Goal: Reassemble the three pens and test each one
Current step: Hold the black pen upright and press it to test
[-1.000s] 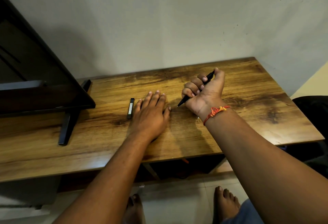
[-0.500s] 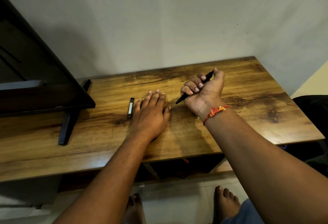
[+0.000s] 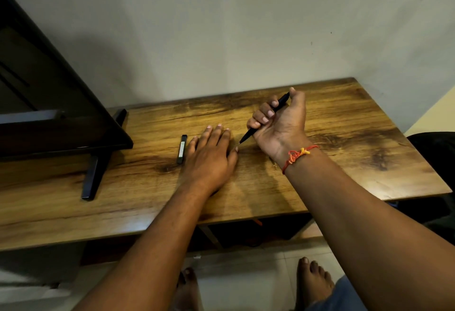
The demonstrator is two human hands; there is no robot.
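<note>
The right hand [image 3: 278, 123] has its fingers [image 3: 264, 111] curled tight round a black pen [image 3: 282, 100]. The tip points down near the left thumb and the right thumb is at the top end, most likely to click it and try it. I cannot tell if the tip touches the worktop [image 3: 344, 138]. The left hand [image 3: 211, 153] lies flat on the worktop with straight fingers, holding nothing, and a small black piece [image 3: 181, 149] waits just beside its little finger.

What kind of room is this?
Probably a room at home, maybe a living room: a flat-screen TV stands on a wooden table against a plain wall, and the person's bare feet are on a tiled floor.
</note>
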